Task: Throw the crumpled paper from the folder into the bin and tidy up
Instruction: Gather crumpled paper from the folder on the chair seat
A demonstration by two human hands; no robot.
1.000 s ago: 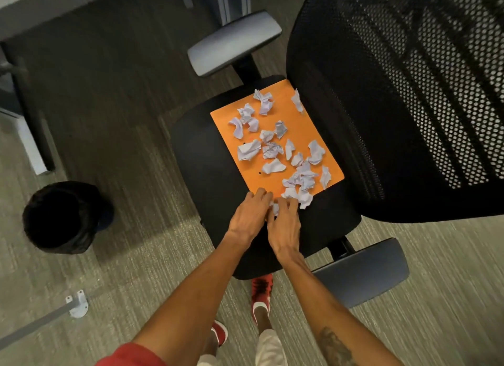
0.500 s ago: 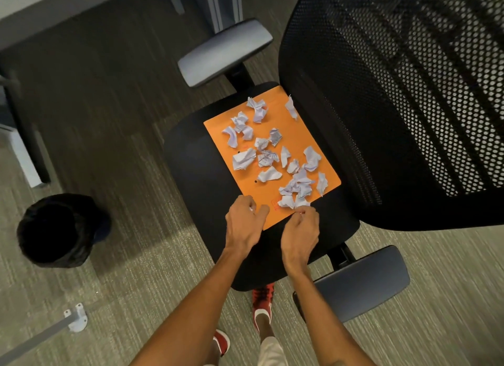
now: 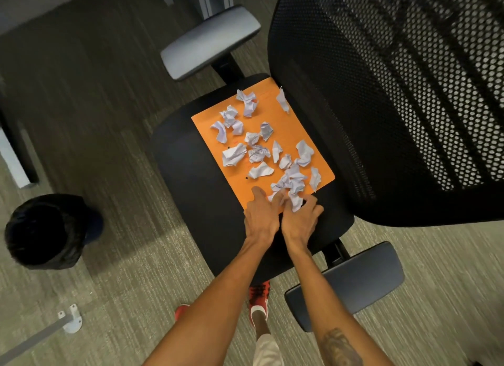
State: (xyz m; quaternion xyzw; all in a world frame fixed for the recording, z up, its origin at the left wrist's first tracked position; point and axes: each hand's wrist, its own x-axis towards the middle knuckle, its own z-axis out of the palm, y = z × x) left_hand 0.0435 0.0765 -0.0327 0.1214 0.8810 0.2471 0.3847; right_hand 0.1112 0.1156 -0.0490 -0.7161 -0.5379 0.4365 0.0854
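While the folder [image 3: 210, 125] lies flat on the seat [image 3: 185, 174] of the chair [image 3: 395, 106], both hands work at its near edge. The folder is orange and its far corner sits against the mesh backrest. Crumpled paper [image 3: 233, 155] is scattered over most of its surface (white scraps, some single, some bunched), with the densest clump [image 3: 291, 181] at the near right corner. The left hand [image 3: 261, 218] rests palm down on the near edge of the folder, forefinger stretched toward the clump; its fingers are loose and hold nothing that can be seen. The right hand [image 3: 300, 221] lies just beside it, touching it at the thumb side, with fingers curled around one scrap [image 3: 296, 203] at the folder's edge; whether the scrap is fully pinched or only touched cannot be told. The bin [image 3: 45, 232], black and lined with a dark bag, stands on the carpet [image 3: 109, 297] well apart from the chair, to the left. Two grey armrests [image 3: 210, 42] flank the seat. Red shoes [image 3: 259, 297] show below the seat edge between the forearms.
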